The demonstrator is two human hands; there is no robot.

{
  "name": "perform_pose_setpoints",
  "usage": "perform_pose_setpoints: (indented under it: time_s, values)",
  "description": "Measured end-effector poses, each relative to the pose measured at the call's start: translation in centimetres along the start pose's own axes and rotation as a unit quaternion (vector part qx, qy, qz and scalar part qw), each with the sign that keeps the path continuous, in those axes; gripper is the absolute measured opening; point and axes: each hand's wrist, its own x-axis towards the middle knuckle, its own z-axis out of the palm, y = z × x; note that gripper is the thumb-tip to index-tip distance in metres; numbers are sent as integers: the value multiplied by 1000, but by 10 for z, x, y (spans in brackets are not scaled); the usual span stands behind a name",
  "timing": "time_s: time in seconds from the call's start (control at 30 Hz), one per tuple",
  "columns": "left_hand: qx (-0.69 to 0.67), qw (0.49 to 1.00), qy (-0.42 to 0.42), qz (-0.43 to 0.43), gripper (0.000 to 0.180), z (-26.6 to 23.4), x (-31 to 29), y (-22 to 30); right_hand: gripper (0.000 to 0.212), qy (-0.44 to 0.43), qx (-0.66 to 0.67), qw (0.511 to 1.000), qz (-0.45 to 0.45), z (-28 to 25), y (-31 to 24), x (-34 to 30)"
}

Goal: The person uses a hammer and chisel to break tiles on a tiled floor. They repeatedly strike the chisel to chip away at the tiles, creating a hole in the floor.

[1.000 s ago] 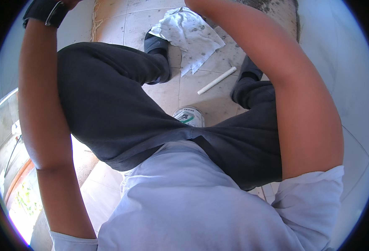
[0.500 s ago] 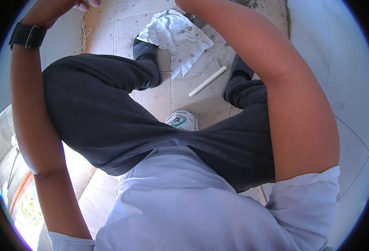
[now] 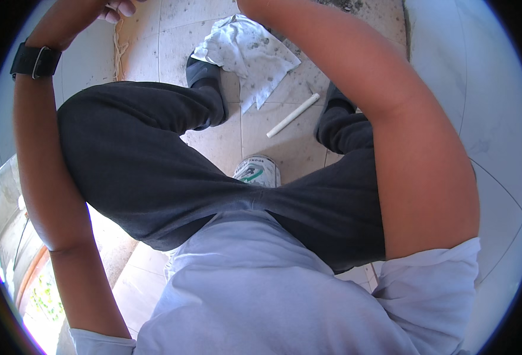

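Observation:
My left hand (image 3: 118, 9) is raised at the upper left edge, cut off by the top of the picture. Its fingertips show curled close together; whatever they hold, if anything, is hidden. A black strap watch (image 3: 36, 61) circles that wrist. My right forearm (image 3: 308, 35) reaches up and leftward past the top edge, so the right hand is out of sight. Below that forearm, a crumpled, stained white cloth (image 3: 252, 56) lies on the floor between my feet. A slim white stick-like tool (image 3: 293, 115) rests on the tiles near my right foot.
A white tub with green print (image 3: 259, 170) stands between my thighs, partly covered by my dark trousers. Pale tiled walls (image 3: 441, 77) rise on both sides. Dark specks dirty the floor tiles (image 3: 178, 41). A pale cord (image 3: 119, 53) hangs by the left wall.
My right forearm has shifted a little to the left. My left hand sits slightly lower, with more of its fingers showing. The cloth and the white stick-like tool stay in place.

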Motion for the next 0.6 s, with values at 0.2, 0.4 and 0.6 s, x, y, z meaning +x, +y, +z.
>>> perform_pose_setpoints:
  time_s: [0.2, 0.4, 0.6]
  values:
    - [-12, 999, -27, -25, 52, -3, 4, 2, 32, -1, 11, 1000, 4, 0, 1, 2]
    - [10, 1000, 1, -21, 52, -1, -4, 10, 33, -16, 2, 1000, 6, -3, 2, 1]
    - [-15, 999, -17, -46, 53, -5, 10, -1, 33, -32, 17, 999, 3, -7, 3, -2]
